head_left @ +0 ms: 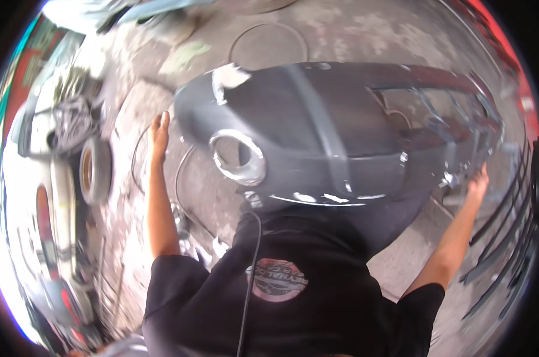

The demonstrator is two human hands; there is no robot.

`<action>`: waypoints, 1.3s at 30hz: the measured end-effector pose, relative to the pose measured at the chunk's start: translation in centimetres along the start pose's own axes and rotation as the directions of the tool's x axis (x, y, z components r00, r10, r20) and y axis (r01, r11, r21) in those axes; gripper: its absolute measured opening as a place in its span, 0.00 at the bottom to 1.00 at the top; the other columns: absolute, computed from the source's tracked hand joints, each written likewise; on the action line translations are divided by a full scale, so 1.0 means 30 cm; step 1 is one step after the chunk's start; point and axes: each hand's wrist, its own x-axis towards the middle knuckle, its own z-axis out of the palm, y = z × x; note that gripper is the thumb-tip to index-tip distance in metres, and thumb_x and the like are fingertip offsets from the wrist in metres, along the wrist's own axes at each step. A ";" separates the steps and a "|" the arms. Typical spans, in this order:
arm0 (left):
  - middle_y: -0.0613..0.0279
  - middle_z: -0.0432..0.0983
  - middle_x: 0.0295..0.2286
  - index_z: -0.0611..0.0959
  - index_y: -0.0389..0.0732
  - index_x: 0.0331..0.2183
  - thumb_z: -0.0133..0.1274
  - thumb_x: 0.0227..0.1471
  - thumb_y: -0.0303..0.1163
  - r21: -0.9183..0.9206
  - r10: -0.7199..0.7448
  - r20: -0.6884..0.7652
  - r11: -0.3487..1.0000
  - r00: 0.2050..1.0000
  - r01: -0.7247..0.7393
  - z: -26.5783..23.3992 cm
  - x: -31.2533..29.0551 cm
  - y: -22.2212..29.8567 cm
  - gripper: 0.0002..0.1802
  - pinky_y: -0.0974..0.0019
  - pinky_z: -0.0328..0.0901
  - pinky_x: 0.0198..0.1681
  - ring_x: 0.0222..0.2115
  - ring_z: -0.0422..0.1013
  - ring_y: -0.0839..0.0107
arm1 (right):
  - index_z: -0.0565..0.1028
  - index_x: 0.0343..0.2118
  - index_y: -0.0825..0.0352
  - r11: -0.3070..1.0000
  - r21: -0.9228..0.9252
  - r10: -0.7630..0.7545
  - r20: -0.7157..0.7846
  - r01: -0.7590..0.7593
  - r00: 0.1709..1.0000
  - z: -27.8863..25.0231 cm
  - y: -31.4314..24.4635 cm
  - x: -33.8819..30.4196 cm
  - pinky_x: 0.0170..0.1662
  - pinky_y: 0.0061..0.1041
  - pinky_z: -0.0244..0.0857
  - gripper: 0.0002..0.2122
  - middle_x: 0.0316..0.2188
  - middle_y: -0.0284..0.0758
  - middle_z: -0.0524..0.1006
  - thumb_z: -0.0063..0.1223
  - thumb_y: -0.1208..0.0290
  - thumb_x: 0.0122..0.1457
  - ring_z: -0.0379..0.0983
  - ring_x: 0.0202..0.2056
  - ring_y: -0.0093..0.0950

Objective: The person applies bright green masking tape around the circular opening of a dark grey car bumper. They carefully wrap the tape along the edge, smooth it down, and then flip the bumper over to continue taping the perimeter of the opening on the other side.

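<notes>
A large dark grey car bumper [275, 113] lies across the view in front of my body. It has a round opening with a pale rim near its left end, a slatted grille opening toward the right, and white scuffed patches along its edges. My right hand [478, 182] grips the near edge at its right end, the fingers partly hidden. My left hand [159, 135] is just off the left end, fingers stretched out, with a small gap between it and the bumper. What bears the bumper from below is hidden.
On the left are a tyre [96, 171], stacked car parts [61, 208] and a tangle of metal pieces [73, 122]. A cable loop [269, 25] lies on the stained concrete floor beyond the bumper. Dark strips [495, 250] lie at right, near a red surface [526, 101].
</notes>
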 end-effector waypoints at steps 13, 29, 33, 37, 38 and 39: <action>0.46 0.68 0.64 0.59 0.41 0.72 0.57 0.64 0.63 -0.778 -0.550 0.284 0.347 0.786 0.524 0.315 -0.458 0.064 0.51 0.42 0.69 0.62 0.58 0.73 0.48 | 0.75 0.60 0.74 0.981 0.030 0.194 0.001 -0.194 0.981 0.003 0.064 -0.051 0.43 0.29 0.73 0.19 0.48 0.42 0.82 0.52 0.73 0.70 0.80 0.43 0.33; 0.48 0.61 0.69 0.64 0.36 0.71 0.34 0.73 0.61 -0.944 -0.416 0.084 0.259 0.906 0.206 0.296 -0.393 0.126 0.43 0.43 0.57 0.73 0.68 0.61 0.51 | 0.83 0.36 0.67 0.978 0.153 -0.107 -0.213 0.141 0.971 0.600 -0.129 -0.210 0.29 0.26 0.63 0.06 0.27 0.29 0.76 0.66 0.76 0.54 0.71 0.26 0.24; 0.52 0.63 0.69 0.65 0.40 0.71 0.38 0.72 0.62 -0.925 -0.377 0.047 0.333 0.925 0.182 0.307 -0.399 0.196 0.42 0.46 0.60 0.70 0.67 0.63 0.54 | 0.82 0.37 0.66 0.981 0.168 -0.065 -0.177 0.095 0.982 0.466 -0.049 -0.212 0.34 0.28 0.70 0.05 0.30 0.33 0.81 0.64 0.74 0.58 0.78 0.31 0.28; 0.52 0.62 0.69 0.66 0.41 0.71 0.38 0.72 0.63 -0.920 -0.401 0.075 0.325 0.913 0.218 0.279 -0.462 0.301 0.42 0.45 0.60 0.70 0.67 0.63 0.52 | 0.82 0.38 0.68 0.973 0.229 0.061 -0.136 -0.029 0.989 0.338 -0.011 -0.253 0.38 0.27 0.74 0.05 0.35 0.38 0.85 0.60 0.75 0.61 0.82 0.35 0.31; 0.52 0.62 0.69 0.66 0.42 0.71 0.38 0.72 0.63 -0.914 -0.415 0.073 0.335 0.907 0.227 0.286 -0.479 0.310 0.42 0.44 0.60 0.70 0.68 0.62 0.52 | 0.82 0.39 0.69 0.965 0.255 0.100 -0.128 -0.065 0.987 0.308 0.004 -0.252 0.40 0.26 0.76 0.05 0.38 0.41 0.87 0.59 0.76 0.62 0.84 0.37 0.33; 0.52 0.63 0.69 0.66 0.42 0.71 0.38 0.72 0.63 -0.917 -0.430 0.050 0.339 0.901 0.213 0.258 -0.480 0.297 0.42 0.43 0.59 0.71 0.68 0.62 0.51 | 0.83 0.38 0.66 0.966 0.250 0.120 -0.216 -0.064 0.969 0.440 -0.002 -0.329 0.30 0.23 0.71 0.05 0.31 0.32 0.84 0.60 0.72 0.64 0.79 0.29 0.25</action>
